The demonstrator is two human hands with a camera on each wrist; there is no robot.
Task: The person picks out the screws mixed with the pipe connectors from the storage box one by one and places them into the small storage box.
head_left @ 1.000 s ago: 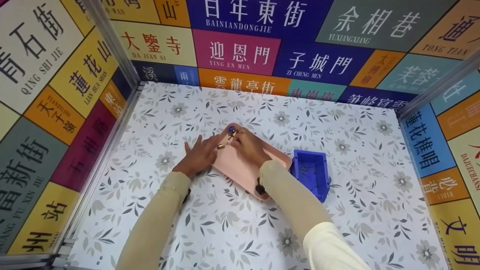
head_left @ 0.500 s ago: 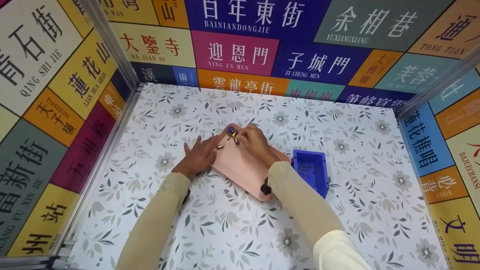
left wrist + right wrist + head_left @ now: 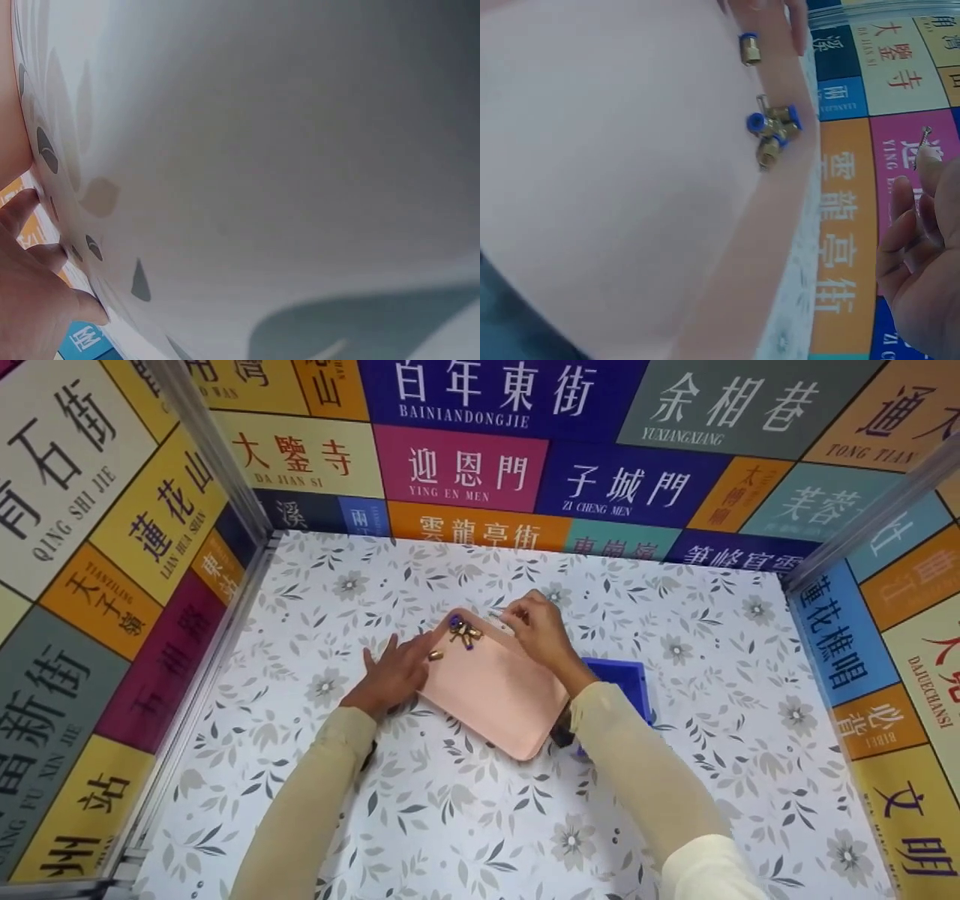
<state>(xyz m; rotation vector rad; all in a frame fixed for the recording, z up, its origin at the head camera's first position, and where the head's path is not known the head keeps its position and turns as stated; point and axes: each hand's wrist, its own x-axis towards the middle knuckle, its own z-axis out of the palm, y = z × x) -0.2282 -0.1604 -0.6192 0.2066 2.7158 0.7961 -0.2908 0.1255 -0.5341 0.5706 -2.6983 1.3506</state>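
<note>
A pink tray point(image 3: 487, 682) lies on the table at an angle. My left hand point(image 3: 397, 671) rests at its left edge with fingers spread, its fingertips also showing in the left wrist view. My right hand point(image 3: 544, 634) is raised over the tray's far right edge, and it pinches a small screw point(image 3: 925, 136) between thumb and finger. In the tray's far corner is a cluster of brass push-in hose fittings point(image 3: 774, 131) with blue collars. A single brass fitting point(image 3: 750, 49) lies apart from them, near the left hand.
A blue plastic bin point(image 3: 626, 679) stands right of the tray, partly hidden behind the right forearm. The table point(image 3: 420, 810) has a floral cover. Panels with printed lettering point(image 3: 465, 469) enclose the back and both sides.
My right hand has lifted away from the fitting cluster and moved right with the screw, uncovering the fittings. My left hand has stayed at the tray's edge.
</note>
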